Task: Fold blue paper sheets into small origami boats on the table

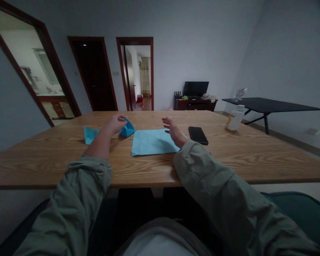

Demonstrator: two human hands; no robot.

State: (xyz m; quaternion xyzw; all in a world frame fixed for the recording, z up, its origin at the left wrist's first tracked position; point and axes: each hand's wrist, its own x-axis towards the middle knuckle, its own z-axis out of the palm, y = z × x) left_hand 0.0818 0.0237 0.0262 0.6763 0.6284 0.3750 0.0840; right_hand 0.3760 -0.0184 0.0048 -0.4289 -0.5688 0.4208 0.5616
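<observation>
counter [256, 156], wood, one, items as follows. fold [128, 131], dark blue paper, peaked, standing left of centre. left hand [114, 124] against it, fingers [122, 118] curled over its upper left edge; whether they pinch it or only touch cannot be told. second fold [90, 134], paler blue, just left of the same forearm, apart from the hand. sheet [149, 143], pale blue, creased, lying flat at centre, just right of the fold. right hand [172, 131] held above the sheet's right edge, fingers [166, 121] spread wide, holding nothing; whether the wrist rests on the paper cannot be told. phone [198, 135], black, face up, just right of the sheet. bottle [235, 118], white, upright, well to the right near the far edge. risks, as judged: the fold is light and could crush or lose its shape under a heavy left hand; the left forearm lies close enough to the second fold to sweep it aside; a sleeve dragged across the sheet could slide or wrinkle it; the phone sits near the right elbow's path. containers: the bottle only, opaque, contents not visible; whether the fold is hollow cannot be told.
</observation>
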